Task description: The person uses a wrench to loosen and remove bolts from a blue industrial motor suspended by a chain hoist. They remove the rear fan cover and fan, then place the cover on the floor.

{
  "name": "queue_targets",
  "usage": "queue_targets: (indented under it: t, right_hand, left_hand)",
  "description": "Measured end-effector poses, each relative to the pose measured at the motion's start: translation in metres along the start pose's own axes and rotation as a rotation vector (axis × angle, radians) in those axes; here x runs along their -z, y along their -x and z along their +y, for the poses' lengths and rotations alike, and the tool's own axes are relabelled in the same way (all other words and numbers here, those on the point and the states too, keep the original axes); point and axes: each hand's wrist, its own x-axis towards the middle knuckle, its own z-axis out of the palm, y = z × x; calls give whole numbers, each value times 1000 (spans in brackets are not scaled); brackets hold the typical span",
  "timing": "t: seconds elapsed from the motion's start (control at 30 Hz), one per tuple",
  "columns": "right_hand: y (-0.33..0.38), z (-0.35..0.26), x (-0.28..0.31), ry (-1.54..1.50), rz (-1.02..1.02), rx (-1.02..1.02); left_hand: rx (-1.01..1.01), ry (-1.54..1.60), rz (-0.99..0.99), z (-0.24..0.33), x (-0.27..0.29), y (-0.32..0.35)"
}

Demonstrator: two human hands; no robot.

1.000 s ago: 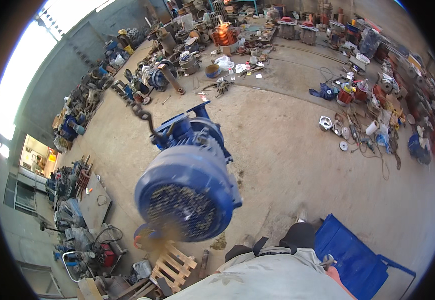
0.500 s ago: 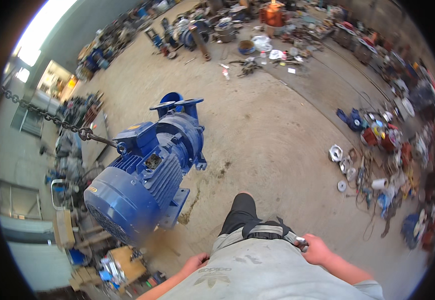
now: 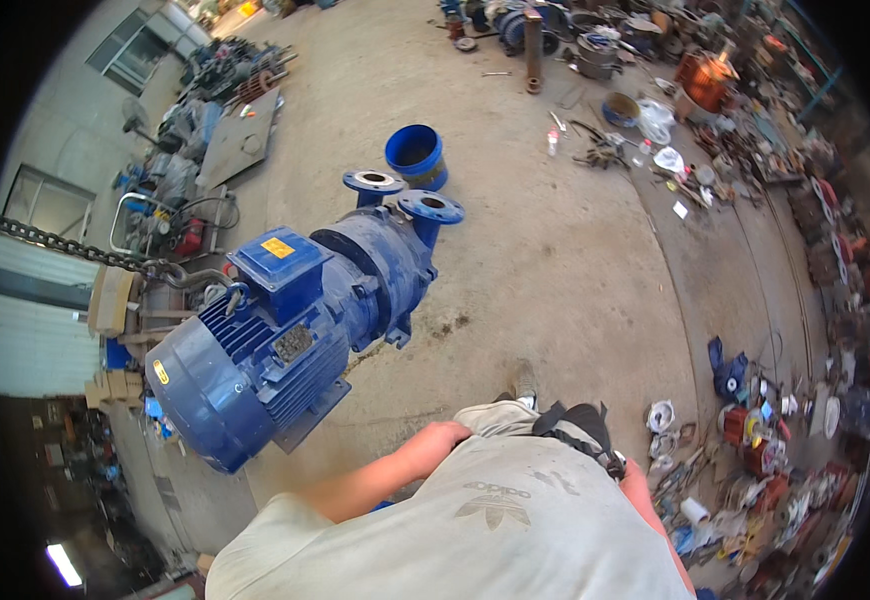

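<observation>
A large blue motor-and-pump unit (image 3: 295,330) hangs from one chain (image 3: 75,248) and hook (image 3: 187,272) at the left of a workshop's concrete floor (image 3: 555,260), while a person stands just right of it. The left hand (image 3: 442,438) rests loosely closed at the hip, holding nothing; the right hand (image 3: 633,484) is mostly hidden, its state unclear. The lift appears paused; steadying the load likely comes next. Two flanged ports (image 3: 403,194) top the pump; one blue pipe section (image 3: 415,155) lies beyond.

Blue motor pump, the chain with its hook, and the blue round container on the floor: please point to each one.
Blue motor pump (image 3: 290,345), head view, ribbed motor body.
Chain (image 3: 65,245), head view, links left of hook.
Blue round container (image 3: 415,153), head view, outer wall.
</observation>
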Motion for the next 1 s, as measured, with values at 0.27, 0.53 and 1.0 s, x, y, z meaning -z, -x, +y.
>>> queue_targets:
  t: [0.27, 0.53, 1.0]
  right_hand:
    - [-177, -81, 114, -566, -398, -320]
    - [-499, -123, 211, -24, -830, -351]
    - [-831, -351, 83, 68, -904, 175]
  left_hand:
    - [206, 216, -1, 65, 41, -62]
    - [500, 484, 85, 115, 40, -132]
    - [723, 1363, 938, 190, 83, -295]
